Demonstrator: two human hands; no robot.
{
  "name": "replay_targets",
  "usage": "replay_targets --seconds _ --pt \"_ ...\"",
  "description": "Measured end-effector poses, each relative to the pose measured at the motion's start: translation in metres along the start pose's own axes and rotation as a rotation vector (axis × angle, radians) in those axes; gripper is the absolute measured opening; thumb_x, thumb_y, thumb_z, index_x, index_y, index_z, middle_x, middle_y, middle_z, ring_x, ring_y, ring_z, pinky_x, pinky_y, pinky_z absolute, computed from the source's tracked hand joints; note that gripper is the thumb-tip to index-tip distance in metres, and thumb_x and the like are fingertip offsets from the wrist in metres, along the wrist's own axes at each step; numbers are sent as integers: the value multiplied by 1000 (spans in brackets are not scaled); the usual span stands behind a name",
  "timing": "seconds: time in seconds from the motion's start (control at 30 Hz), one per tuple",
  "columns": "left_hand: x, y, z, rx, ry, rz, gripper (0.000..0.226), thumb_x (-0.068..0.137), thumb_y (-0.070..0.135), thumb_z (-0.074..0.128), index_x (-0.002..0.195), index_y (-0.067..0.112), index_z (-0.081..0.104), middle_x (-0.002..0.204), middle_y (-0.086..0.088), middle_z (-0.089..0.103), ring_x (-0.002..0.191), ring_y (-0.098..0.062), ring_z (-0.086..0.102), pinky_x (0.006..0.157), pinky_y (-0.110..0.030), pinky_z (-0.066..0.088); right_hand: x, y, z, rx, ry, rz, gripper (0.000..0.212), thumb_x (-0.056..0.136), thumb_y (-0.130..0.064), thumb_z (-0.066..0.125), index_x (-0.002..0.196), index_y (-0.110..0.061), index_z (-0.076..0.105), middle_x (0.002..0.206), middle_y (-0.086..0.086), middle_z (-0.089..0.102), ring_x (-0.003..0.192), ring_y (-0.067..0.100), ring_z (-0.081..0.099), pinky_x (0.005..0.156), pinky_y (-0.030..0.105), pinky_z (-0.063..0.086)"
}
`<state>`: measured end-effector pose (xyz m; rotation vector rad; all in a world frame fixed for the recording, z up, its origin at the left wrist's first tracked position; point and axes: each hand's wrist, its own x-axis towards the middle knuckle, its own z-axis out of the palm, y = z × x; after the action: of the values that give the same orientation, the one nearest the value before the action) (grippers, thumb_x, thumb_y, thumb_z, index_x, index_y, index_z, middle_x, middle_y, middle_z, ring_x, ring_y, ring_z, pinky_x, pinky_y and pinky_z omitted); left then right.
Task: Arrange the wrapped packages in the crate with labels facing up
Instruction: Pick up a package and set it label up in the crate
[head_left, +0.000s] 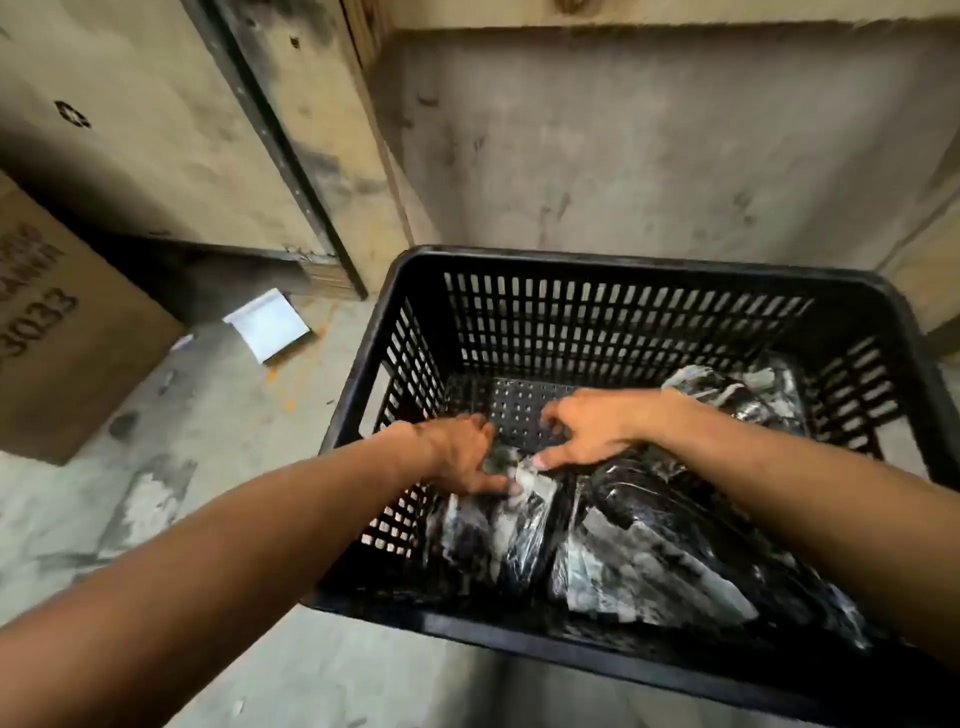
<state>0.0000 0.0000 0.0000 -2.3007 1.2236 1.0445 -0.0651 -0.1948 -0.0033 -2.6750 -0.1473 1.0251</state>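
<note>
A black slotted plastic crate (623, 312) stands on the floor in front of me. Several packages in shiny clear wrap over dark contents lie inside it. One package (498, 525) lies at the near left, a larger one (665, 551) beside it on the right, and another (748, 395) at the far right. My left hand (462, 457) reaches into the crate and pinches the top end of the near-left package. My right hand (587, 426) presses its thumb on the same package's top edge, its fingers curled above the bare crate floor.
A brown cardboard box (62, 332) with printed digits stands at the left. A white folded sheet (267, 325) lies on the stained concrete floor (208, 415). Worn walls and a dark door frame (291, 156) rise behind the crate.
</note>
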Motion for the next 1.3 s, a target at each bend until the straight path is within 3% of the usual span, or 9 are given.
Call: replay_targets --seconds 0.1,0.23,0.43,0.8,0.87,0.93,1.0,1.17,1.3 --pt "11 11 17 -125 -19 -67 110 79 90 37 156 12 29 160 -21 31 140 -39 41 115 -49 37 9 0 8 -21 -40 -22 90 79 -83 58 137 -15 60 128 3 70 104 23 66 98 39 54" --pt "2 30 25 -187 -25 -113 127 74 95 33 160 6 3 168 -18 -7 154 -37 -3 122 -51 7 3 -8 8 44 -104 -29 79 81 -64 75 143 -16 59 134 1 69 114 21 66 102 31 49" --pt "1 44 34 -149 -52 -173 133 70 94 44 160 9 -5 162 -20 -26 148 -43 -23 120 -57 -5 5 2 13 121 -62 -79 81 77 -53 83 149 -27 55 149 -7 59 127 15 57 103 25 34" --pt "-2 43 39 -155 -211 -171 130 70 95 38 155 15 -21 153 -18 -43 141 -46 -35 116 -68 -7 4 11 30 486 -56 -92 51 83 -50 78 125 -67 55 162 -8 41 146 21 40 122 62 16" --pt "-5 43 37 -202 -223 -168 128 72 94 39 154 17 -21 152 -17 -44 142 -45 -35 116 -67 -8 4 10 33 533 -76 -134 41 88 -48 74 114 -75 57 162 -9 42 135 8 49 119 59 24" --pt "-9 42 33 -296 -216 -184 126 74 92 42 154 18 -22 153 -17 -43 144 -42 -33 117 -63 -7 6 8 33 590 -69 -146 39 92 -44 70 112 -76 60 157 -9 50 86 -5 63 97 36 54" --pt "-11 39 29 -372 -190 -194 123 76 90 43 156 21 -20 157 -17 -38 147 -40 -27 118 -60 -7 8 8 30 612 -30 -133 37 96 -39 67 112 -72 64 146 -17 59 58 7 50 64 17 55" --pt "-13 39 27 -521 -72 -140 128 78 83 55 158 13 -17 167 -16 -12 154 -37 -4 124 -54 6 9 21 23 684 158 -52 25 102 -36 59 116 -28 77 142 -30 58 57 16 56 51 13 49" --pt "-12 35 29 -776 171 -89 77 92 44 69 152 19 29 129 -11 62 109 -26 65 95 -39 56 3 24 20 852 335 120 24 103 -30 59 123 -30 72 122 -9 65 50 11 66 42 17 49"
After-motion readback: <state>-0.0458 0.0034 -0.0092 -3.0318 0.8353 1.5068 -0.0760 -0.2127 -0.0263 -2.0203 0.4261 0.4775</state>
